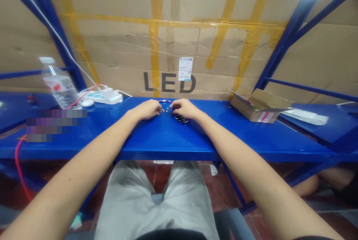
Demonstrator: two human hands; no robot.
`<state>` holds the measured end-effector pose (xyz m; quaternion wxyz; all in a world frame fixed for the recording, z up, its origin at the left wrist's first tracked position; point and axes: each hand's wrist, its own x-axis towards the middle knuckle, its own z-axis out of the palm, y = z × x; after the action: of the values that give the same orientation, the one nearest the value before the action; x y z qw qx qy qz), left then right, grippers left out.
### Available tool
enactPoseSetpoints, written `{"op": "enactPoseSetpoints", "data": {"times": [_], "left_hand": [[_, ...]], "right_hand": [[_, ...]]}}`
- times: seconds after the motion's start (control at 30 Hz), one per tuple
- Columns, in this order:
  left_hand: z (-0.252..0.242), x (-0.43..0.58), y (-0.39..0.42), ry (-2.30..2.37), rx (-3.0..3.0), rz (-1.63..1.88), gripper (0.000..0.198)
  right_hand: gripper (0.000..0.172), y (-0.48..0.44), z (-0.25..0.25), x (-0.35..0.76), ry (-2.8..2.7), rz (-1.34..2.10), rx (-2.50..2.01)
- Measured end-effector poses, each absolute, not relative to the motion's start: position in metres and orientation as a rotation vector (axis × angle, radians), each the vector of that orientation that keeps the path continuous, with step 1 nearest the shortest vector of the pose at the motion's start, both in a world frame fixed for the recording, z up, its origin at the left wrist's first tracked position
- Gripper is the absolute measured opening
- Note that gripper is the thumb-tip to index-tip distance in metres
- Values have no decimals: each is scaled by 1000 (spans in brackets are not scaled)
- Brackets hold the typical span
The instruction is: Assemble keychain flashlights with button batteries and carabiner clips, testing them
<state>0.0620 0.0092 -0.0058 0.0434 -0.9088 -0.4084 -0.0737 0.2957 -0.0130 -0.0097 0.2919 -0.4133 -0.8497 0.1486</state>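
Note:
My left hand point(149, 109) rests on the blue table point(167, 139) with its fingers curled closed. Whatever it may hold is hidden. Just to its right, my right hand point(185, 108) pinches a small shiny metal piece point(171, 107) between thumb and fingers. A few tiny silver parts point(167, 110) lie on the tabletop between the two hands. Behind them is a slim purple-and-silver item point(165, 101), too small to name. Several dark loop-shaped pieces with coloured, shiny edges point(183, 120) lie beneath my right hand, partly covered by it.
An open cardboard box point(260, 107) stands at the right, near a white packet point(304, 116). To the left are a plastic bottle point(60, 85), a white power strip point(107, 96) and a red cable point(19, 165). A cardboard sheet point(123, 57) closes off the back. Another person's leg point(307, 188) shows lower right.

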Motion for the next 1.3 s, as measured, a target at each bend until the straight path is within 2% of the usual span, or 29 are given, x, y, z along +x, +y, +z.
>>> {"op": "enactPoseSetpoints", "data": {"times": [0.3,0.6,0.9,1.07,1.3], "left_hand": [[-14,57,21,-1102,-2855,-354,15],[-8,56,6,-1369,-2970,-625,3],[3,79,-13,-1075,-2872,-1219,12],[3,89,-19,-850,-2824,-1153,5],[-8,94,-16,-735,-2767,-1099,10]], "right_hand": [[22,-13,-10,296,-2252,403,-1090],[21,-15,-10,297,-2263,427,-1080],[24,-15,-10,297,-2259,458,-1066],[24,-13,-11,297,-2258,470,-1049],[24,-9,-17,296,-2193,602,-938]]}}
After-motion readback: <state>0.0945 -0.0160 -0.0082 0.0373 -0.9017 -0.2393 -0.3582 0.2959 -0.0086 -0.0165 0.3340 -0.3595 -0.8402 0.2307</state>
